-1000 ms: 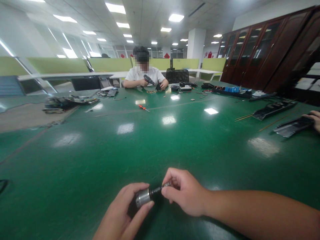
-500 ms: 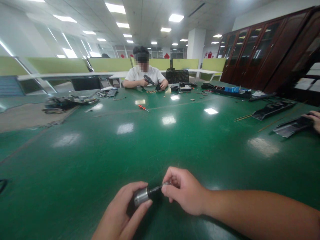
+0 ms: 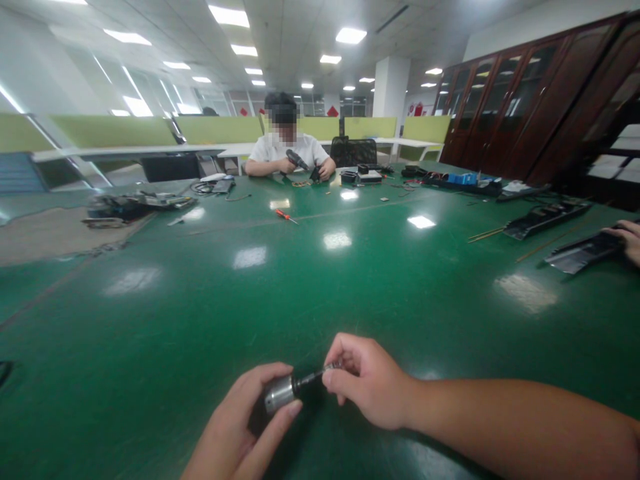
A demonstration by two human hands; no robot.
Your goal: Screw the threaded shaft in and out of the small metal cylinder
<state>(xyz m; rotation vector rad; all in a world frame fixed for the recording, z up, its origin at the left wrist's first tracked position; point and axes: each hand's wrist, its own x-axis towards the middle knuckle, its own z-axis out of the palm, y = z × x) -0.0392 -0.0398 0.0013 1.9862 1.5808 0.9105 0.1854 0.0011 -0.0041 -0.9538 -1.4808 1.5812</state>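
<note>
Between the thumb and fingers of my left hand (image 3: 249, 417) sits a silver metal cylinder (image 3: 280, 394), lying tilted just above or on the green tabletop. A thin dark shaft (image 3: 306, 381) sticks out of its right end and points up to the right. My right hand (image 3: 367, 380) pinches a small shiny metal piece (image 3: 332, 366) at the shaft's far end. Whether that piece touches or sits on the shaft is too small to tell. The fingers of my right hand curl behind it and hide part of it.
Farther off on the green table (image 3: 210, 320) lies a red screwdriver (image 3: 285, 215). Across from me a person (image 3: 290, 150) holds a power drill (image 3: 297, 159). Dark metal housings (image 3: 547, 219) and a co-worker's hand (image 3: 631, 239) are at the right. Electronic parts (image 3: 135, 205) are piled at the left.
My left hand and the cylinder have shifted slightly left, and the shaft shows a little more clearly. My right hand stays almost in place, still pinching the small metal piece.
</note>
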